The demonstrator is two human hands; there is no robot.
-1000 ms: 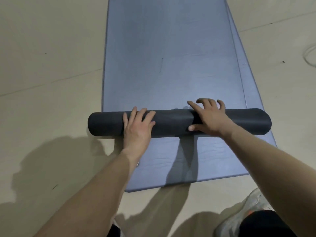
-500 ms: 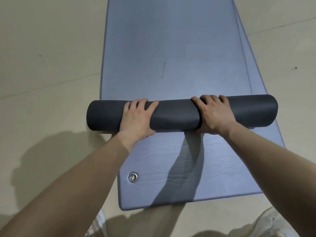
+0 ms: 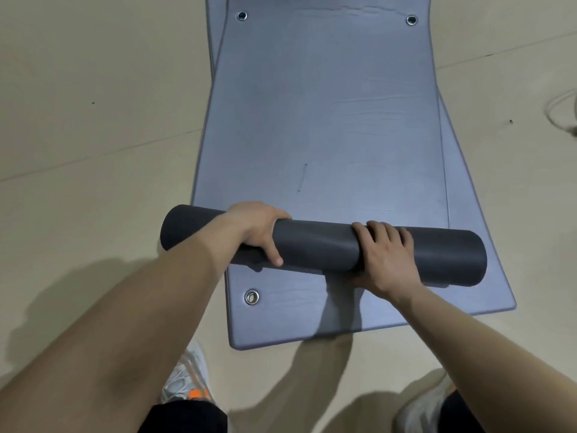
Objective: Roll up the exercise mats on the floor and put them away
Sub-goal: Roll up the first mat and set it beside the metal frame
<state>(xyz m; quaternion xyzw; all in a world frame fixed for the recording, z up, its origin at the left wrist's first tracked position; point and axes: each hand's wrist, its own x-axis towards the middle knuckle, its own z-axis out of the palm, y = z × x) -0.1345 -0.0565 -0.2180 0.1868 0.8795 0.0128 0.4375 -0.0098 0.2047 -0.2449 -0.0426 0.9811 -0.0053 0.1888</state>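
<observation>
A dark grey rolled mat [image 3: 318,245] lies slightly slanted across a flat blue-grey mat [image 3: 327,104] on the floor. My left hand [image 3: 256,229] wraps around the roll near its left end, fingers over the far side and thumb on the near side. My right hand [image 3: 387,260] grips the roll right of its middle, fingers over the top. The edge of a second flat mat [image 3: 459,182] shows beneath the top one along the right side. Whether the roll is still joined to a flat mat is hidden.
The near mat end has a metal eyelet [image 3: 251,296]; two more eyelets sit at the far end. My shoes [image 3: 184,376] stand on the beige floor [image 3: 93,151] just before the mat. A white cable [image 3: 562,110] lies at the right edge.
The roll has moved farther along the mat, uncovering more of the near end and its eyelet. My left hand went from resting on top to wrapping around the roll.
</observation>
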